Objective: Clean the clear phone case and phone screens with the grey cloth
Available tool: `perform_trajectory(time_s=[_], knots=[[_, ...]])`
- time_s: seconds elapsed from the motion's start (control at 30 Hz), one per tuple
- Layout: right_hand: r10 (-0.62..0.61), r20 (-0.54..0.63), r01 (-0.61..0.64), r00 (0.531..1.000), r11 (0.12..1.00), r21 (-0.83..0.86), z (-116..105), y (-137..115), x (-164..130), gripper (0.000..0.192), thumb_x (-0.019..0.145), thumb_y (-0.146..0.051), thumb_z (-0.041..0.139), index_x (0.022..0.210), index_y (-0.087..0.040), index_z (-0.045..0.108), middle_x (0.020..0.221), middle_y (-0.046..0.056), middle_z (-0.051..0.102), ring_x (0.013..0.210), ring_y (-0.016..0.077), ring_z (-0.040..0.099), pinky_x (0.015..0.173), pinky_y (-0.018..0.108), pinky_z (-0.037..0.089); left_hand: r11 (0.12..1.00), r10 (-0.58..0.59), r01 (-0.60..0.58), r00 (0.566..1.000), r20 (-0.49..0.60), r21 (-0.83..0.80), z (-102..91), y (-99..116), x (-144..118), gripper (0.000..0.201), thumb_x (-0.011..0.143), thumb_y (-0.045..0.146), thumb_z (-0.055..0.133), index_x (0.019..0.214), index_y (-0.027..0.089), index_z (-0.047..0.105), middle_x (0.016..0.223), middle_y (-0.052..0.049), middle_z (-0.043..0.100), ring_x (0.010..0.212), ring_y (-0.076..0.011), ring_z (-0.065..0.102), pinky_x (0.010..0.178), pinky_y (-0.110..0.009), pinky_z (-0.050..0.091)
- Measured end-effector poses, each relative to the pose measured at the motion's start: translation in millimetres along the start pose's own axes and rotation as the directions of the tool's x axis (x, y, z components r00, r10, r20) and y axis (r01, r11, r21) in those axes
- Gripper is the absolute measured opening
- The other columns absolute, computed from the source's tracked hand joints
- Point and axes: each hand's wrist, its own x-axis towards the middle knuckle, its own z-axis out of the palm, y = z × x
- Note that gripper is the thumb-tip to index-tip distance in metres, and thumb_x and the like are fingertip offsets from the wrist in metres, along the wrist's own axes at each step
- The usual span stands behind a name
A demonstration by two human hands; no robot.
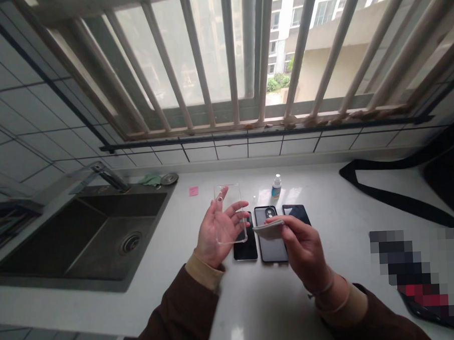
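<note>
Hands over the counter (pixel 255 299): your right hand (pixel 305 249) pinches a cloth (pixel 269 229), your left hand (pixel 218 230) holds a clear case (pixel 229 212) upright. Beneath lie three phones (pixel 270 233), side by side. Farther back, a bottle (pixel 276 186); sink (pixel 83 236) at left.

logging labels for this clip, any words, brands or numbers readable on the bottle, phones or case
None can be read.
Small white dropper bottle with blue label: print too small and blurred.
Clear plastic phone case in the left hand: no text visible.
Three dark phones on the white counter: no markings visible.
</note>
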Motion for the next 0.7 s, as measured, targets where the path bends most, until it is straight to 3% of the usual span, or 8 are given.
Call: perform_trajectory(time_s=[0.17, 0.3, 0.4, 0.7], knots=[[0.091, -0.121, -0.087, 0.988, 0.995, 0.038, 1.0, 12.6, 0.2, 0.027, 0.106, -0.038, 0.057, 0.109, -0.025, 0.08, 0.107, 0.006, 0.081, 0.098, 0.0249, 0.075, 0.085, 0.037, 0.062, 0.999, 0.046, -0.046, 0.999, -0.021, -0.008, 1.7, -0.3, -0.9, 0.058, 0.106, 0.053, 0.05, 0.16, 0.034, 0.04, 0.121, -0.013, 0.073, 0.095, -0.024, 0.075, 0.083, -0.039, 0.061], [0.118, -0.11, -0.111, 0.987, 0.991, 0.069, 1.9, 16.5, 0.0, 0.028, 0.106, -0.04, 0.058, 0.109, -0.025, 0.081, 0.107, 0.007, 0.08, 0.097, 0.0248, 0.073, 0.083, 0.036, 0.06, 0.995, 0.093, -0.099, 0.975, -0.201, -0.02, -2.4, -5.0, 4.9, 0.053, 0.104, 0.055, 0.055, 0.148, 0.026, 0.053, 0.113, -0.014, 0.075, 0.09, -0.024, 0.075, 0.085, -0.039, 0.062], [0.139, -0.101, -0.131, 0.985, 0.988, 0.084, 2.7, 17.8, 0.0, 0.029, 0.105, -0.041, 0.058, 0.109, -0.024, 0.081, 0.106, 0.007, 0.08, 0.094, 0.0246, 0.073, 0.08, 0.036, 0.06, 0.99, 0.129, -0.141, 0.942, -0.308, -0.015, -5.5, -7.2, 8.4, 0.054, 0.102, 0.057, 0.06, 0.145, 0.025, 0.053, 0.109, -0.013, 0.076, 0.09, -0.0245, 0.076, 0.087, -0.039, 0.062], [0.13, -0.073, -0.128, 0.989, 0.991, 0.035, 3.9, 14.0, 1.8, 0.03, 0.105, -0.04, 0.057, 0.108, -0.024, 0.081, 0.102, 0.007, 0.08, 0.09, 0.0235, 0.073, 0.078, 0.035, 0.06, 0.991, 0.118, -0.129, 0.94, -0.319, -0.015, -9.3, -8.4, 8.9, 0.058, 0.099, 0.057, 0.064, 0.145, 0.022, 0.052, 0.111, -0.015, 0.076, 0.091, -0.0242, 0.077, 0.086, -0.039, 0.063]])
